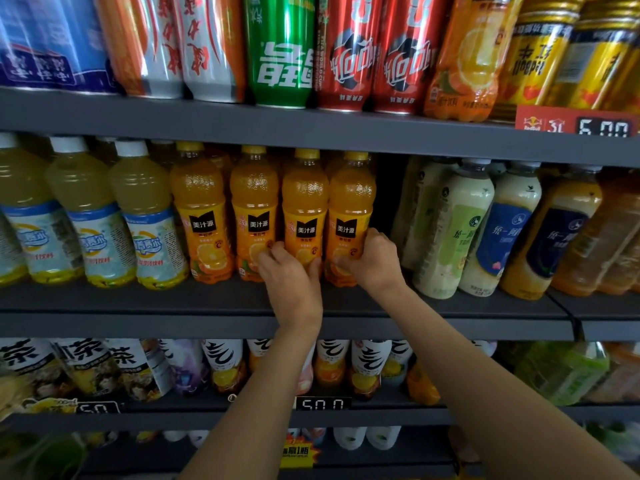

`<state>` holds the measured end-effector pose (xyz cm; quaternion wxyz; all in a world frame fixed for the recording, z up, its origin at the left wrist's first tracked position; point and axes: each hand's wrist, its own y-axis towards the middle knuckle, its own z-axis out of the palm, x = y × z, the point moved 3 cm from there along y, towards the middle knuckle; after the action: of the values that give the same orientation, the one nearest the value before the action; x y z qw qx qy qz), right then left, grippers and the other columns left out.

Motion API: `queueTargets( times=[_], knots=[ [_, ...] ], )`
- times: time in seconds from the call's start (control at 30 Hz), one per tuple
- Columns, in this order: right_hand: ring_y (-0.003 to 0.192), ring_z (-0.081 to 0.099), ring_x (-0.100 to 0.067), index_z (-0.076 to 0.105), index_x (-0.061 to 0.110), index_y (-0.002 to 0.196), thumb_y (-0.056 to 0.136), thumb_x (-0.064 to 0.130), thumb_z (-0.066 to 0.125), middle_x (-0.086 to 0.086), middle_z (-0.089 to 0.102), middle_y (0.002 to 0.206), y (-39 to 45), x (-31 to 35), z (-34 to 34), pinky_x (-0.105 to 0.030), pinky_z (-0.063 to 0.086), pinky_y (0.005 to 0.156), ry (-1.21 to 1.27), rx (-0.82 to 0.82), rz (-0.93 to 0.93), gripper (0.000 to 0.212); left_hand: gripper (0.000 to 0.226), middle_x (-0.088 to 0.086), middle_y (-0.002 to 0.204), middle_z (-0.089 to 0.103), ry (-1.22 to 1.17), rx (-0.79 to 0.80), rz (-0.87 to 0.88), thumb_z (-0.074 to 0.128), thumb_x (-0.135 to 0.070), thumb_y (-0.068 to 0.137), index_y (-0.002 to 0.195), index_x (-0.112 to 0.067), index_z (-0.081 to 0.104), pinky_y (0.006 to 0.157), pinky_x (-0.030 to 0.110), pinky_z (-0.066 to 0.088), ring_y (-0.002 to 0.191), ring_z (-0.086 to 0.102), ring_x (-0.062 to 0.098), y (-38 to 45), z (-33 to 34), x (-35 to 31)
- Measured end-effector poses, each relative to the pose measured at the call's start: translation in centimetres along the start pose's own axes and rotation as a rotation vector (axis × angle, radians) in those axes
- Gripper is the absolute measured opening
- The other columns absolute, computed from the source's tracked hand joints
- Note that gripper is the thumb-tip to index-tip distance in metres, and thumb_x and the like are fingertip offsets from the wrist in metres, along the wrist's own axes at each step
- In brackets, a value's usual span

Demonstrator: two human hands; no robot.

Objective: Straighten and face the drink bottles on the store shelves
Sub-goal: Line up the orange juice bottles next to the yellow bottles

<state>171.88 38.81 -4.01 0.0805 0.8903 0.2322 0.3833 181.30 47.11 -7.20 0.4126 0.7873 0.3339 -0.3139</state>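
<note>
Several orange juice bottles with yellow caps stand in a row on the middle shelf (221, 325). My left hand (291, 282) grips the base of the third orange bottle (304, 202), its fingers curled round both sides. My right hand (372, 259) grips the lower part of the rightmost orange bottle (351, 199), thumb in front and fingers round its right side. The two bottles stand upright, side by side, with their black labels facing me. Two more orange bottles (202, 209) stand to their left.
Pale yellow drinks (145, 216) fill the shelf to the left; milk tea bottles (446, 230) lean to the right across a dark gap. Cans (280, 50) line the upper shelf. Tea and fruit drink bottles (225, 365) and price tags (322, 404) sit below.
</note>
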Motion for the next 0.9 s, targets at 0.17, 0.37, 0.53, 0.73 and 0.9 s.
queueTargets(
  times=[0.17,0.37,0.53,0.73,0.9],
  knots=[
    [0.115,0.051,-0.03,0.044,0.0,0.123,0.08,0.02,0.073,-0.016,0.051,0.125,-0.2,0.0,0.2,-0.036,0.042,0.092,-0.015,0.002,0.016,0.055,0.058,0.019,0.131,0.038,-0.025,0.035,-0.012,0.07,-0.024,0.082,0.127,0.0,0.042,0.103,0.038,0.036,0.126,0.036,0.032,0.4,-0.4,0.0],
    [0.117,0.052,-0.027,0.042,0.008,0.13,0.079,0.024,0.074,-0.012,0.054,0.127,-0.1,-0.7,-0.7,-0.035,0.045,0.094,0.192,0.156,0.115,0.062,0.046,0.018,0.119,0.048,-0.037,-0.054,0.217,0.068,-0.017,0.083,0.122,0.0,0.049,0.092,0.04,0.046,0.112,0.049,0.031,-1.0,-1.8,-0.1],
    [0.111,0.055,-0.028,0.044,0.007,0.129,0.079,0.021,0.074,-0.014,0.055,0.124,-0.2,-1.1,-0.4,-0.04,0.047,0.096,0.196,0.111,0.1,0.06,0.04,0.018,0.109,0.055,0.018,-0.047,0.348,0.07,-0.012,0.081,0.118,-0.004,0.056,0.084,0.043,0.045,0.104,0.054,0.034,-1.7,-1.0,-1.9],
    [0.08,0.056,-0.017,0.054,0.004,0.103,0.083,0.014,0.069,-0.003,0.056,0.085,-1.9,-0.7,-2.2,-0.029,0.047,0.07,0.161,-0.185,-0.06,0.027,0.041,0.018,0.119,0.05,0.006,-0.02,0.223,0.065,-0.014,0.086,0.124,-0.005,0.052,0.094,0.04,0.038,0.114,0.048,0.032,-1.9,-1.8,-0.2],
    [0.072,0.057,-0.015,0.055,0.007,0.097,0.085,0.016,0.067,-0.003,0.058,0.081,-3.9,3.1,-0.6,-0.03,0.048,0.065,0.173,-0.175,-0.337,0.02,0.043,0.021,0.125,0.045,0.042,-0.101,0.057,0.064,-0.013,0.086,0.124,-0.001,0.048,0.095,0.044,0.035,0.119,0.042,0.035,-0.7,-5.3,2.7]
  ],
)
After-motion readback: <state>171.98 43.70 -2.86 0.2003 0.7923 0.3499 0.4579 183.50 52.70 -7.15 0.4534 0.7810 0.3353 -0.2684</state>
